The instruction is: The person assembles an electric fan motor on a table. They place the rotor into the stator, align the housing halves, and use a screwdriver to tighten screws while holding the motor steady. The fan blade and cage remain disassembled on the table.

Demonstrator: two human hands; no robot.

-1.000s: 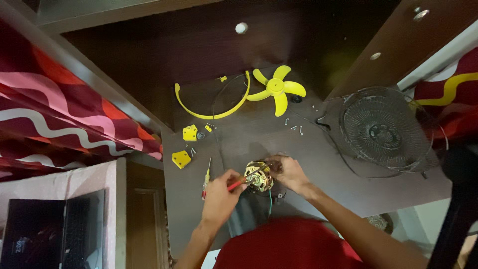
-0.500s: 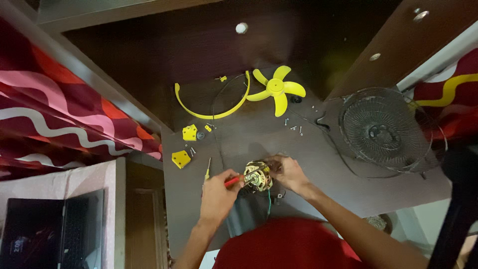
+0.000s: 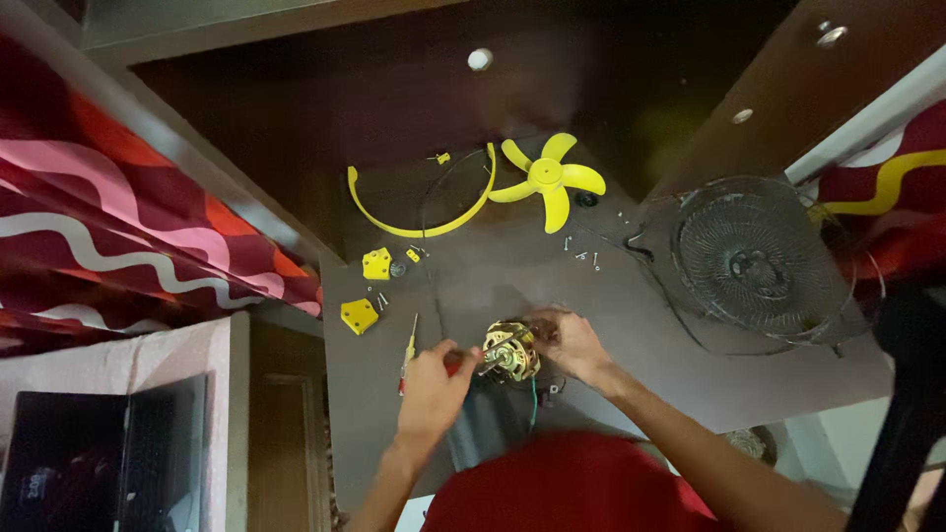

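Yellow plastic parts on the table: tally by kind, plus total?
Fan blade: 1
Curved rim strip: 1
Chunky angular pieces: 2, upper and lower
Tiny clips: 2, one by the strip's top, one beside the upper piece
Total: 6

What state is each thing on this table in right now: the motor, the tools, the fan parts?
Fan motor: bare, out of its housing, steadied by the right hand.
Red-handled screwdriver: gripped in the left hand, tip at the motor.
Second screwdriver: lying unused.
Yellow blade: detached, flat.
Wire grille: removed.
Yellow rim: open, off.
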